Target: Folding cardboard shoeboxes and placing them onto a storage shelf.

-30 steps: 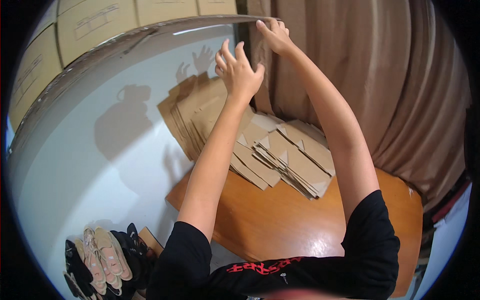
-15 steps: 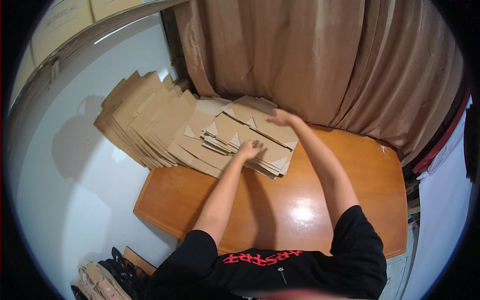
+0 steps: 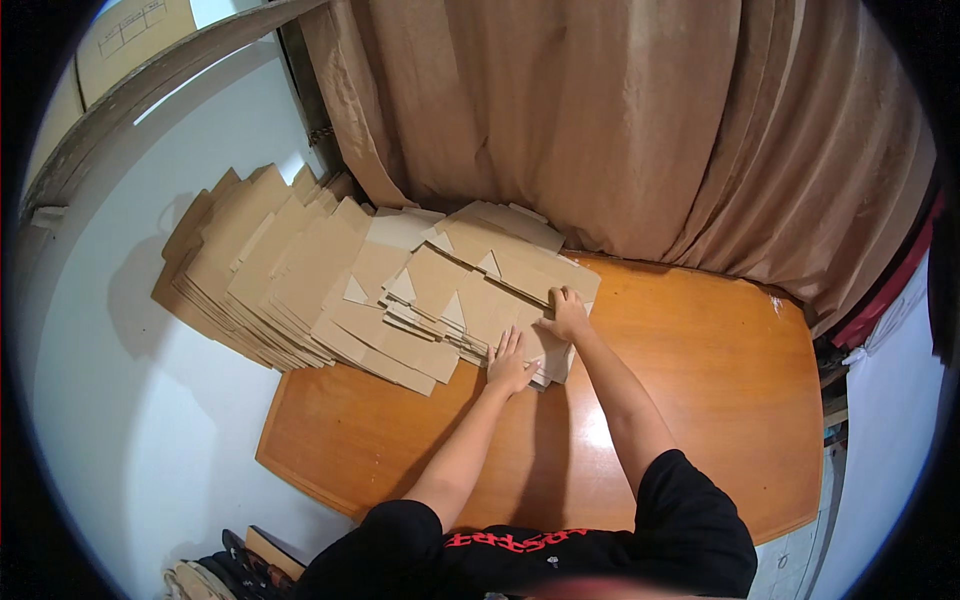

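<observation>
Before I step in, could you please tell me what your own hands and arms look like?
The left hand and right hand are ungloved, with no watch or bracelet showing. The forearms are uncovered below short black sleeves, part of a black shirt with red lettering.

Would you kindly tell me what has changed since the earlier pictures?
The left hand and right hand have come down from up near the shelf to the flattened cardboard, and both now touch it. The cardboard remains piled on the wooden table.
</observation>
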Available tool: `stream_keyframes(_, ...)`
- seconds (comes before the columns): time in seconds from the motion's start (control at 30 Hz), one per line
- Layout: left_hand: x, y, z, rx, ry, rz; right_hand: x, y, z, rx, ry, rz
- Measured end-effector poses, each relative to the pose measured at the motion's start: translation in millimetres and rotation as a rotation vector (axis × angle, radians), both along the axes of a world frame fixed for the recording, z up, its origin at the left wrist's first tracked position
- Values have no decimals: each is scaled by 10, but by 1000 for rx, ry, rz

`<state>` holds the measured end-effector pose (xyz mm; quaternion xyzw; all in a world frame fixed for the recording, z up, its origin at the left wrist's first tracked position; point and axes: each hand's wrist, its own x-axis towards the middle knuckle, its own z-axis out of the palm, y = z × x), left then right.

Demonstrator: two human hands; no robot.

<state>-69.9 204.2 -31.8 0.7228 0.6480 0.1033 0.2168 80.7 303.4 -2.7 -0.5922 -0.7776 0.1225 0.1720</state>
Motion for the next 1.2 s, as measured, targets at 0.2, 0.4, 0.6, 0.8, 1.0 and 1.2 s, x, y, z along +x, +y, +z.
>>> stream_keyframes(0.2,60,-48,-48,82,79,3,135,112,-217,265,-203,-10)
stream_keyframes(0.4,45,86,-44,64,-233,149,152,-99,108,330,-172,86)
stream_keyframes(0.6,79,180,67,285,-1099,509,88,-879,62,411,75,108)
stream_keyframes(0.8,-184,-113,-294,216,-884,700,-59,-1656,-54,403,145,198)
stream_keyframes(1.0,-132,-577,-23,-47,-1394,817,-124,-1848,-56,219,85,102)
stream_keyframes(1.2,-164,-725,-126,288,-987,819,-233,-1882,69,81,-102,88)
